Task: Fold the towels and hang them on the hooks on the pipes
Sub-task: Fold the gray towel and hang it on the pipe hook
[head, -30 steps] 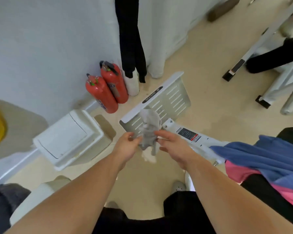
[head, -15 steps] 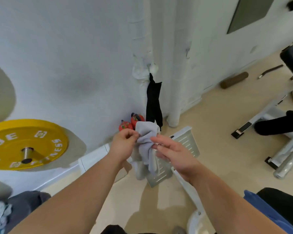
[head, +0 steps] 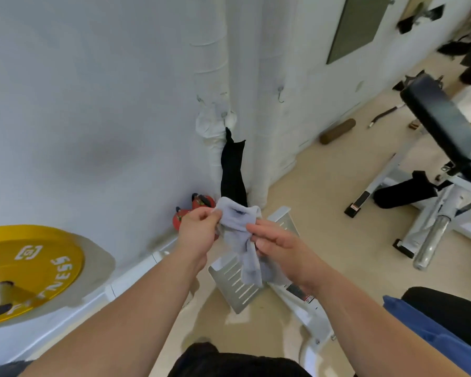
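1. Hanging from the pipes [head: 212, 63], a black towel [head: 232, 170] looks done.
2. Left hand [head: 199, 229] pinches the grey towel [head: 242, 240] at its top corner; right hand [head: 280, 246], fingers nearly straight, pinches its side, below the pipes.
3. Folding it and hanging it on a free hook [head: 281, 95] remain.

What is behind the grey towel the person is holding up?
Behind the grey towel hangs a black towel on the wrapped pipe, with red fire extinguishers beside it and a slotted white plate below. The black towel's lower end is covered.
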Motion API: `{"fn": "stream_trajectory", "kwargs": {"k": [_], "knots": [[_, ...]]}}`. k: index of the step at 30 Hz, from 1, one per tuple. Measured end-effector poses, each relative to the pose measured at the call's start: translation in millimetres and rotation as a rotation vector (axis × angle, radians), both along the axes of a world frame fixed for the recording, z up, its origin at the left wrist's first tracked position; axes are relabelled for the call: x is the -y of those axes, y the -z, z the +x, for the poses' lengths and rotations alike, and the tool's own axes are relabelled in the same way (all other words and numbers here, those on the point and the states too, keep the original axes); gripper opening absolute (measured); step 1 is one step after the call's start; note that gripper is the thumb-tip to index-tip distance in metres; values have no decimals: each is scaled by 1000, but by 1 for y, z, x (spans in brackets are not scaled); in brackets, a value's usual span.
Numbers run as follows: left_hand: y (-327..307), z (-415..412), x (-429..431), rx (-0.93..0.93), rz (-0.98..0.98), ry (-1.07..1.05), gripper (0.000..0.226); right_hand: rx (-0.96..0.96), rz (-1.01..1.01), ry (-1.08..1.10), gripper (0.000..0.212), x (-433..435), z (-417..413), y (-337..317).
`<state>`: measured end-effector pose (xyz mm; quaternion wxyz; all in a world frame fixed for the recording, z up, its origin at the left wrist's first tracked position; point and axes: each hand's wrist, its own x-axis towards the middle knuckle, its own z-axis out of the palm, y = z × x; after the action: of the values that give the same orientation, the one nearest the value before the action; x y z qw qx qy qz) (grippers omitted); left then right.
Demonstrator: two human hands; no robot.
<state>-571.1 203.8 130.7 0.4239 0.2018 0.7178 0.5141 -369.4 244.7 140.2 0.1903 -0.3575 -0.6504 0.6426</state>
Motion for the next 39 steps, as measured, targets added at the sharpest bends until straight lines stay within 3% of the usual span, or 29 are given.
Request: {"fn": "stream_trajectory", "kwargs": {"k": [3, 7, 10, 13, 15, 18, 20, 25, 29, 32, 35, 39], "knots": [[-17, -28, -12, -210, 79, 205, 15, 121, -78, 21, 25, 4, -20, -2], [-30, -61, -25, -260, 49, 555, 15, 337, 142, 295, 9, -9, -50, -8], [-33, -73, -30, -271, 38, 657, 21, 285, 295, 261, 39, -31, -66, -10], [-44, -73, -37, -355, 117, 600, 14, 282, 309, 11, 50, -58, -78, -8], [-52, -71, -41, -423, 181, 522, 12, 268, 269, -57, 37, -74, -84, 0], [-63, -66, -50, -483, 190, 377, 15, 320, 247, 10, 7, -94, -89, 15], [-70, -62, -56, -508, 192, 278, 13, 348, 198, -3, 8, -107, -89, 25], [-79, -51, -64, -503, 206, 92, 14, 223, -11, -297, 18, -134, -86, 35], [-76, -50, -61, -515, 166, -73, 13, 83, -115, -219, 19, -153, -92, 34], [-58, -66, -49, -587, -52, -168, 16, -44, -181, -135, 12, -169, -97, 24], [-41, -72, -39, -580, -303, -117, 7, -54, -53, -182, 16, -179, -100, 9], [-41, -51, -57, -483, -179, 57, 34, -40, 140, -355, 25, -179, -103, -6]]}}
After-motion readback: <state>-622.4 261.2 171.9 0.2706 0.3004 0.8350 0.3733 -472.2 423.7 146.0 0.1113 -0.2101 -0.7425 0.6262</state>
